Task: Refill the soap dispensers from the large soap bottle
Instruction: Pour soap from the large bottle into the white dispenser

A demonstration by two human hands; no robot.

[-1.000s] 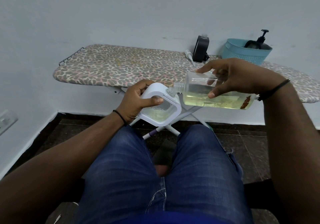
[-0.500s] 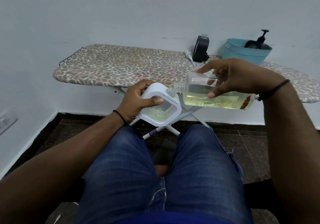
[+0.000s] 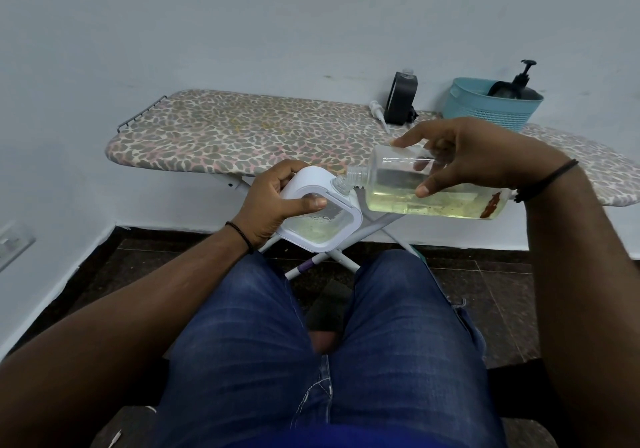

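Over the lap, between the knees and the board [image 3: 221,136], the pour is on. His right hand [image 3: 481,156] grips the bottle [image 3: 433,198] from above, thumb under and fingers curled over the top, and it lies nearly flat with its neck at the dispenser's little open spout. His left hand [image 3: 273,201] is wrapped round the white dispenser [image 3: 322,215], thumb pressed across its clear window, and tilts it toward the bottle.

What worries me is that both mouths are narrow and both vessels hang in mid-air with nothing under them. I can't tell whether the necks touch or just sit close. If either wrist drifts, I'd expect soap to run down the white casing onto his jeans [image 3: 311,343] or the dark floor. The yellow liquid sits low along the bottle's underside, so a steeper tip could send it out in a gulp. Through the window there seems to be some soap in the dispenser already; overfilling would be hard to catch under that thumb.

Room is decent: the near stretch of the board lies open just ahead for setting things down. A black dispenser [image 3: 403,101] and a teal basket [image 3: 491,111] with a pump bottle stand well back by the wall.
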